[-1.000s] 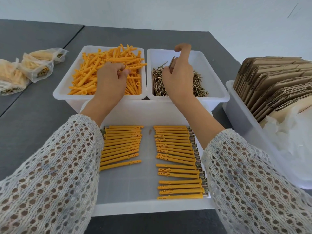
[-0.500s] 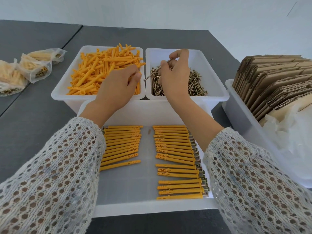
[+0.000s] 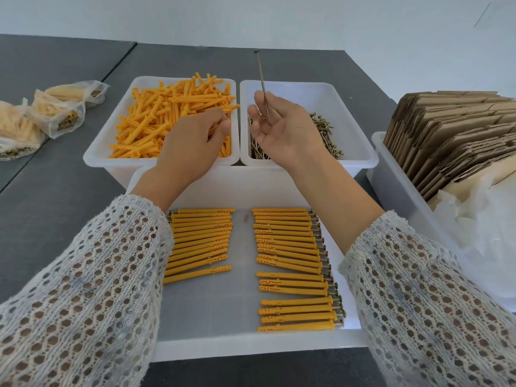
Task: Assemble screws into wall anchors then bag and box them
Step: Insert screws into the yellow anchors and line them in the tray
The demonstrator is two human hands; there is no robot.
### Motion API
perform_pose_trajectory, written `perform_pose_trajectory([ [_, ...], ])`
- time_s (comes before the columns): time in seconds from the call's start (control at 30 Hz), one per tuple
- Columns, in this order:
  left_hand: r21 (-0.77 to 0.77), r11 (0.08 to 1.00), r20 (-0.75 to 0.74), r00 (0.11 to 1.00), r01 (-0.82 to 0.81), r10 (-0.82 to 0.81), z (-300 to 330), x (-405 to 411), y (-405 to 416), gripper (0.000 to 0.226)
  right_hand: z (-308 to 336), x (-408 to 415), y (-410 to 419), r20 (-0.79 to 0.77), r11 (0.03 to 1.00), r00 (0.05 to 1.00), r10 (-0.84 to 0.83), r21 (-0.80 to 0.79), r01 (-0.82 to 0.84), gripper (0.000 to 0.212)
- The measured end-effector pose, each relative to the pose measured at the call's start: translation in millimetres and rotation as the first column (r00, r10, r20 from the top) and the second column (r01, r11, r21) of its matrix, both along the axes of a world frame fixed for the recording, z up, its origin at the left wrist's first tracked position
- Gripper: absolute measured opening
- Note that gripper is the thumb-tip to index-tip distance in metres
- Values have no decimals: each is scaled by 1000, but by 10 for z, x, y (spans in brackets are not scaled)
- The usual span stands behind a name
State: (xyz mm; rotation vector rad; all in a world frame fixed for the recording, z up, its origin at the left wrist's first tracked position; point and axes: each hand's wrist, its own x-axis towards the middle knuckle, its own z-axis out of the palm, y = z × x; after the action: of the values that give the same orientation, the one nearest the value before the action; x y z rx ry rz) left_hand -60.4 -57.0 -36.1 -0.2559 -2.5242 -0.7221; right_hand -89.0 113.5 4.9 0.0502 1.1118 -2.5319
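Evidently, the right hand (image 3: 282, 127) pinches an upright screw (image 3: 262, 79), while the left hand's (image 3: 192, 141) curled fingers hide any anchor.

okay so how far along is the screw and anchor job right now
Done: two rows of assembled anchors lie in the front tray, and filled bags sit on the table's left. In hand: the right hand holds one screw upright, while the left hand reaches into the loose anchors. Left: much loose stock, bagging these rows, and the flat cardboard boxes.
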Motion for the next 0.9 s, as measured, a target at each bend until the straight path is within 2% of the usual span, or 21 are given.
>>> perform_pose_trajectory([
  [0.07, -1, 1000, 5, 1000, -6, 6, -3, -7, 1, 29, 5, 10, -8, -43, 998, 997, 60, 7, -60, 10],
  [0.17, -6, 1000, 10, 1000, -7, 7, -8, -11, 5, 27, 11, 18, -31, -114, 988, 988, 105, 128, -91, 12],
  [0.27, -8, 1000, 14, 1000, -2, 2, -15, -12, 1, 26, -2, 21, -59, -195, 953, 978, 79, 302, -17, 18],
  [0.37, -14, 999, 21, 999, 36, -36, -5, -5, -2, 24, -39, 34, -87, -274, 919, 961, 44, 389, 69, 11],
  [0.47, -14, 997, 5, 997, 75, -75, 12, 17, 13, 25, -77, 44, -121, -297, 909, 955, 7, 400, 118, 5],
  [0.63, 11, 997, 8, 997, 79, -79, 7, 21, 8, 21, -118, 45, -167, -337, 876, 940, -63, 432, 214, 20],
  [0.77, 59, 997, 7, 999, 41, -41, -4, 2, -18, 29, -133, 34, -155, -374, 842, 918, -131, 446, 302, 19],
  [0.9, 33, 997, -1, 998, 64, -64, -1, 13, -6, 30, -136, 2, -130, -339, 858, 923, -182, 404, 318, 19],
])
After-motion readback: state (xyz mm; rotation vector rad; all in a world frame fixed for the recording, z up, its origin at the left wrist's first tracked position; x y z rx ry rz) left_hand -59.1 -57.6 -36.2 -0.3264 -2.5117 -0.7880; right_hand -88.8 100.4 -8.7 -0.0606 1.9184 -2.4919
